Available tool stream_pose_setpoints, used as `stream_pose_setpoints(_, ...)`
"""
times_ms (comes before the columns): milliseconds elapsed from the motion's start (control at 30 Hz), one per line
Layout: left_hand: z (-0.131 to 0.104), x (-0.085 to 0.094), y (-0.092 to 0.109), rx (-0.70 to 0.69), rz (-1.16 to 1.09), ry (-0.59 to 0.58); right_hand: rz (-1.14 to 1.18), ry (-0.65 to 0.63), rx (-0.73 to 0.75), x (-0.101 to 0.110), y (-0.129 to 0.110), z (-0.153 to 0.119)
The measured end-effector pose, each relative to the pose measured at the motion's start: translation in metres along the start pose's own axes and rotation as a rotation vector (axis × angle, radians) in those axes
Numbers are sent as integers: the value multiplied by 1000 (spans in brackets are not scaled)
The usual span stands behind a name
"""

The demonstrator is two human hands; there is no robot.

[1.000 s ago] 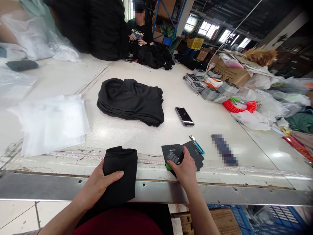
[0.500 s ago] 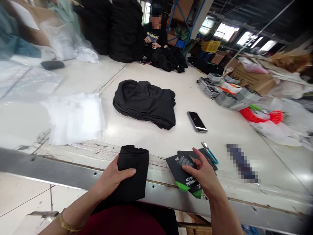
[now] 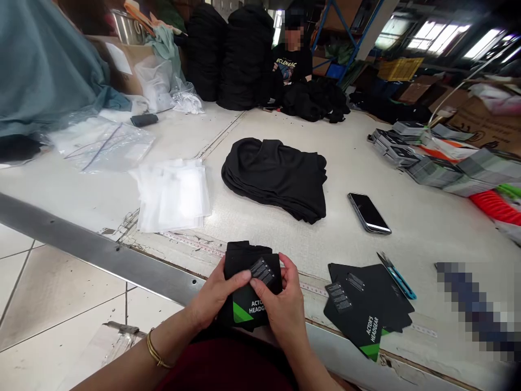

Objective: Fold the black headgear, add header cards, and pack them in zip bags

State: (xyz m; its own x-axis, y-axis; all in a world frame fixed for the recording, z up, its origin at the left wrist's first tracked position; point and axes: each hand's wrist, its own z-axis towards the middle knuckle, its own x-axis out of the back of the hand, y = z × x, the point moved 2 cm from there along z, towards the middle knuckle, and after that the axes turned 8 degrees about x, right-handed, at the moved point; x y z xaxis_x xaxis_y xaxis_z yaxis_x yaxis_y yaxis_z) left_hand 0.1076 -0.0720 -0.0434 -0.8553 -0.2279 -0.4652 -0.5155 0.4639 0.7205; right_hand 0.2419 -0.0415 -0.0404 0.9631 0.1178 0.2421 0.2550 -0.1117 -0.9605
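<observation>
Folded black cloth (image 3: 236,255) is held at the table's front edge, with a black card (image 3: 254,301) lying flat against it. The card has a green corner stripe and the words "ACTOR'S HEADGEAR" partly covered. My left hand (image 3: 215,293) grips the cloth and card from the left, thumb on the card. From the right my right hand (image 3: 287,304) holds both, its thumb beside a small printed label (image 3: 262,270). Several similar cards (image 3: 358,304) lie fanned out to the right. Behind, a stack of black garments (image 3: 277,176) rests on the table.
Teal-handled snips (image 3: 399,277) touch the fanned cards, and a phone (image 3: 369,213) lies behind them. White plastic bags (image 3: 173,195) are at the left. Small boxes (image 3: 435,171) stand at the right. Across the table sits a person (image 3: 291,62) behind black cloth.
My right hand has moved left from the fanned cards with one card, which now lies on the folded cloth. The view has turned left.
</observation>
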Motion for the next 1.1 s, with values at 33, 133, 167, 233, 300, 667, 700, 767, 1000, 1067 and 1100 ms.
stream_pose_setpoints(33, 0, -1, 1, -17, 18, 13, -33, -1, 13, -1, -1, -1)
stream_pose_setpoints(133, -1, -3, 2, -21, 34, 65, -72, -13, 35, -1, -2, -1)
stream_pose_setpoints(167, 0, -4, 2, -22, 27, 69, -55, -41, 31, 0, -1, 1)
stream_pose_setpoints(233, 0, -5, 2, -29, 9, 56, 24, -100, -5, 4, 3, 5)
stream_pose_setpoints(300, 1, -4, 1, -25, -14, 30, 99, -116, -52, 9, 6, 10)
stream_pose_setpoints(667, -4, 2, -3, 69, -236, -42, 465, -304, -229, 0, -16, -6)
stream_pose_setpoints(700, -3, 1, -2, 68, -239, -48, 480, -319, -243, 1, -20, -5)
stream_pose_setpoints(767, -2, 1, 2, 56, -220, -61, 521, -341, -271, 3, -24, -3)
stream_pose_setpoints(1000, -1, 1, 21, -79, -42, -176, 507, -383, -365, -3, -12, 4)
stream_pose_setpoints(1067, -1, 1, 32, -128, 61, -236, 515, -345, -354, -4, -11, 7)
stream_pose_setpoints(1100, 1, 2, 40, -146, 137, -269, 523, -313, -343, -3, -12, 8)
